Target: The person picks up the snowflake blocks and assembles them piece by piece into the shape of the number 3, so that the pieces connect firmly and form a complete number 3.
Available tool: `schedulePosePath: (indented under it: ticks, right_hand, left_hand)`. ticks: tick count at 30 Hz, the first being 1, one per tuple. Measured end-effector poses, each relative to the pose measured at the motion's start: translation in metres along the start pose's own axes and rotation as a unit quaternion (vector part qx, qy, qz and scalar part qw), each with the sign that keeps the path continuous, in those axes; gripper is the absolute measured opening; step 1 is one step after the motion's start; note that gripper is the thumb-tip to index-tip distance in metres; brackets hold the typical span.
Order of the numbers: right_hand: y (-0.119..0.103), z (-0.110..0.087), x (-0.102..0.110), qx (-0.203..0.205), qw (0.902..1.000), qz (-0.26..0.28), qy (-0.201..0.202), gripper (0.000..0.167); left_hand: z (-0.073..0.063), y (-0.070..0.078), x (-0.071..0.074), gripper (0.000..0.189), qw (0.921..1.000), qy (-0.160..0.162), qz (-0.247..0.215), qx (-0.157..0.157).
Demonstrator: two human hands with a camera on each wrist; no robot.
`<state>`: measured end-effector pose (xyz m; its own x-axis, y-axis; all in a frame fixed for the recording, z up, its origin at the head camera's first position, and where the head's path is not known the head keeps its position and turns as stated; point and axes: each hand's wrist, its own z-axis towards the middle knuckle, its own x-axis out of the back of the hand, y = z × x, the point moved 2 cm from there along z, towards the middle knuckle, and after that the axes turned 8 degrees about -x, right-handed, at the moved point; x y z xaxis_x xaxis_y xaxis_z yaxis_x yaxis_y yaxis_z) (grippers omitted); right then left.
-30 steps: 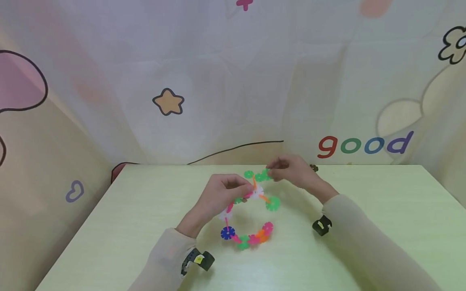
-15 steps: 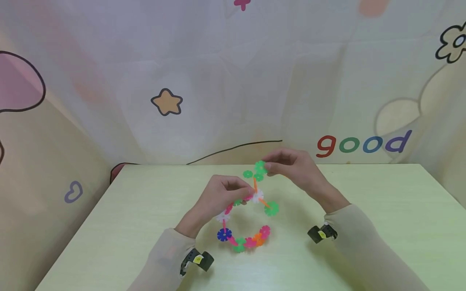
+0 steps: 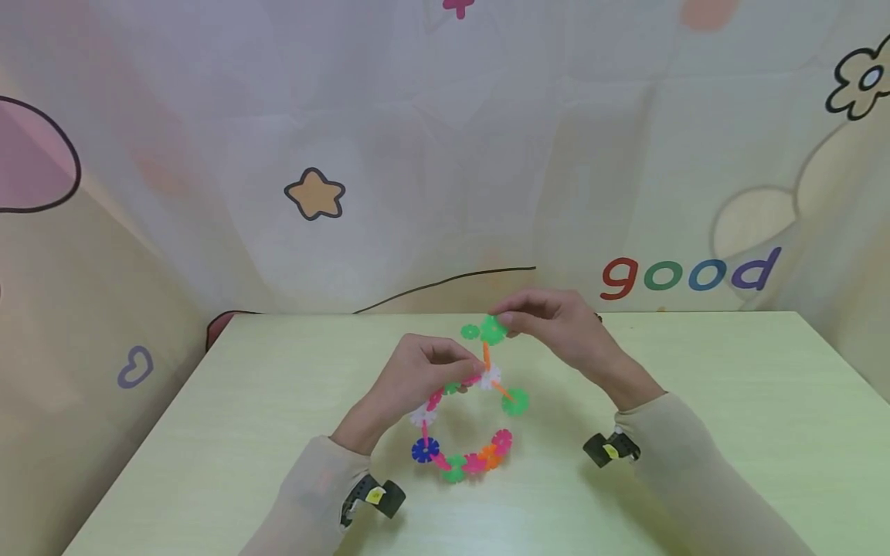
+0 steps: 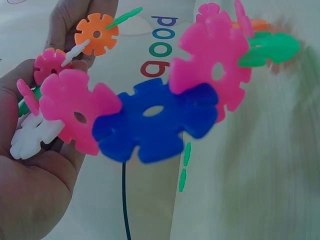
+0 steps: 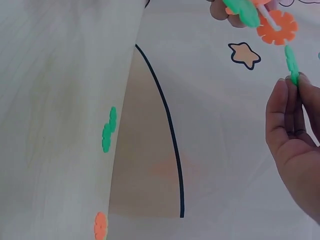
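Note:
My left hand [image 3: 424,371] pinches an open ring of linked plastic snowflake discs near a white disc [image 3: 490,377]. The ring runs through pink, white, green and orange discs, with a blue disc [image 3: 426,450] at its lower left. Between thumb and fingers my right hand [image 3: 563,328] pinches a single green snowflake disc [image 3: 493,330]. In the right wrist view that green disc [image 5: 292,64] stands edge-on at the rim of an orange disc [image 5: 277,27] on the ring; whether it is slotted in, I cannot tell.
Two loose green discs [image 5: 109,130] and an orange one [image 5: 100,226] lie near the far edge of the pale table [image 3: 208,432]. A printed curtain [image 3: 431,154] hangs behind the table. Each wrist bears a black camera [image 3: 612,448].
My right hand has lifted a green disc from the far part of the table and brought it slightly left to the ring's orange disc. The left hand keeps its grip, nearly still.

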<state>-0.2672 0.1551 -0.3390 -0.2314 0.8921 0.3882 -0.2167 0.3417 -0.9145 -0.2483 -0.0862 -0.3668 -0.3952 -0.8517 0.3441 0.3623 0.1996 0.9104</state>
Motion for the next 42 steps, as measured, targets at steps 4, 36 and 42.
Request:
schedulePosePath:
  ticks: [4, 36, 42]
  right_hand:
    - [-0.002, 0.000, 0.000, 0.013, 0.9999, -0.006, -0.007, 0.020]
    - [0.007, -0.004, -0.004, -0.003, 0.9972, 0.051, -0.055, 0.021]
    - [0.006, -0.004, -0.003, -0.004, 0.9971, 0.043, -0.063, 0.020]
  left_hand:
    - [0.000, 0.001, 0.000, 0.019, 1.0000, -0.002, -0.002, -0.004]
    - [0.002, -0.004, -0.006, 0.019, 0.9993, 0.018, 0.020, 0.028]
    - [0.001, -0.003, -0.008, 0.015, 0.9989, 0.021, 0.029, 0.029]
